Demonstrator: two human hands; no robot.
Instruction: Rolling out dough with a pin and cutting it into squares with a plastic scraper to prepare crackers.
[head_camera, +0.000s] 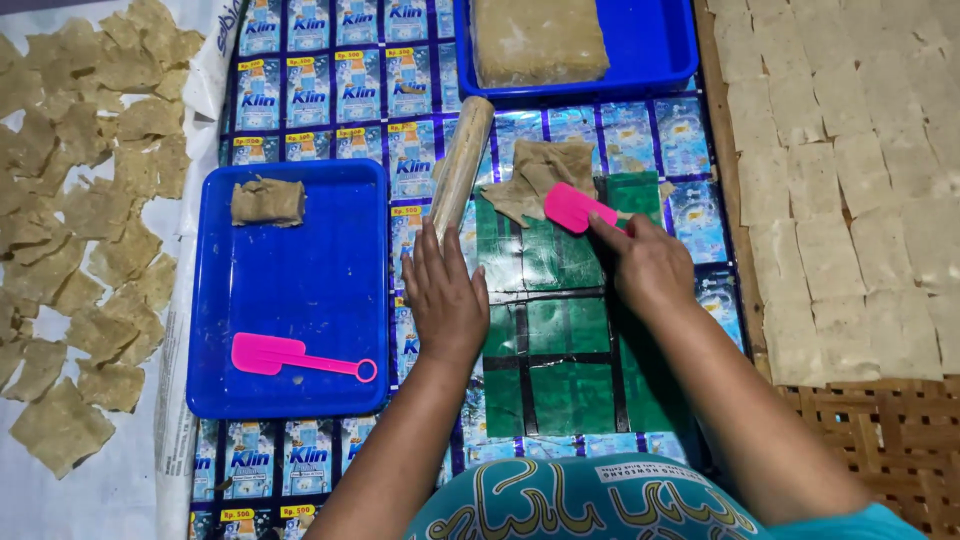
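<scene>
Now, right hand: the right hand (648, 262) has its fingers clenched on a pink scraper (572, 207), whose blade touches a thin dough sheet (545, 172) on the green mat (560, 340).
Left hand: the left hand (446, 295) lies flat with fingers released, fingertips touching the lower end of the rolling pin (461, 165); it holds nothing.
Dough sheet: rumpled and folded at the mat's far edge, just beside the rolling pin.
Near tray: the blue tray (300, 290) to the left carries a small dough lump (268, 201) and a second pink scraper (300, 356), well apart.
Far tray: another blue tray (660, 45) holds a large dough block (538, 40).
Done, judging by the scene: many cut squares (840, 180) lie in rows on the right, and drier pieces (80, 210) are scattered on the left.
Left: the block and the lump look unrolled.
</scene>
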